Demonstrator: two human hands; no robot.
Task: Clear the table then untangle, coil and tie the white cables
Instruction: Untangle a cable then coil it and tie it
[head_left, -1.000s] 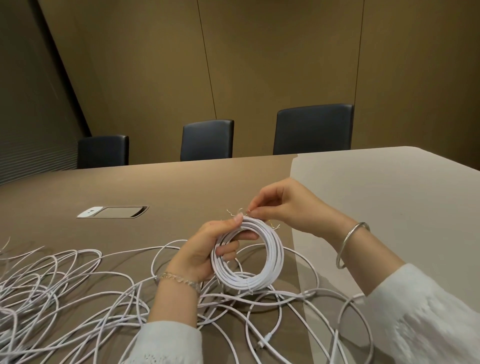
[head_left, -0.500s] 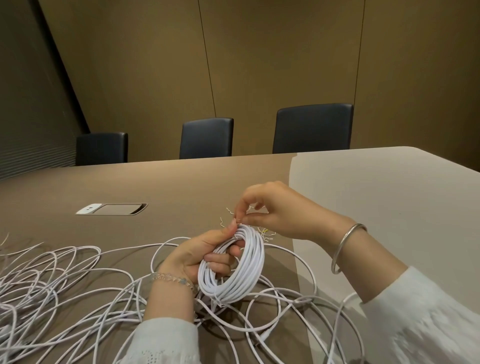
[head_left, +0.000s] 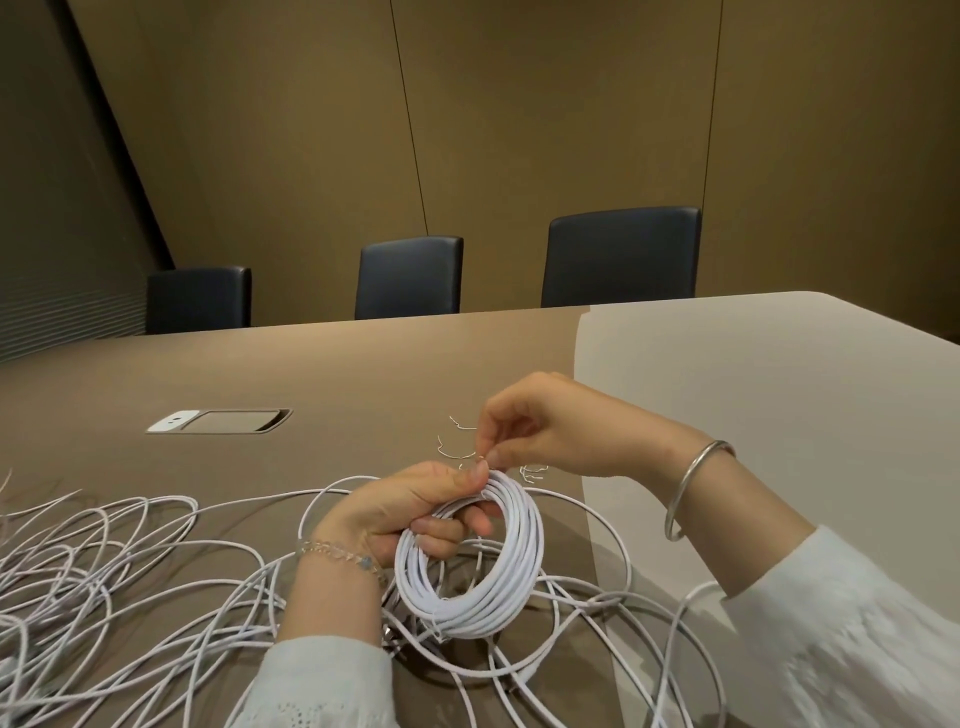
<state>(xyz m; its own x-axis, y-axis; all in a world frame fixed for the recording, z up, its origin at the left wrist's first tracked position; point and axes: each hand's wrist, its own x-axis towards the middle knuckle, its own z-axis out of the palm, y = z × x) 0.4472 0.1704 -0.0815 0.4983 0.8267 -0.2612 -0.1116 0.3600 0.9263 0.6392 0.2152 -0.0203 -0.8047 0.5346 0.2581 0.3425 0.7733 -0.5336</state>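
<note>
Step in hand looks like tying off the coil (head_left: 470, 558) with a thin wire tie (head_left: 457, 451). To do it well: keep the turns bunched tight under the left thumb, run the tie snug around the whole bundle at the top, then twist the two ends together several turns so it can't slip. Don't let the coil spring open while the twist goes on, and keep the loose cables (head_left: 104, 561) underneath out of the loop.

Left hand (head_left: 410, 512): closed around the top of the coil, thumb over the outer turns, fingers curled through the middle. It holds the coil upright, just above the table (head_left: 363, 374).

Right hand (head_left: 540, 431): fingers curled, thumb and forefinger pinching the tie right at the top of the coil, touching the left thumb tip. Tie ends stick out to both sides; how many twists are on is too fine to tell.

The remaining cables lie tangled on the table, left and below the hands.
</note>
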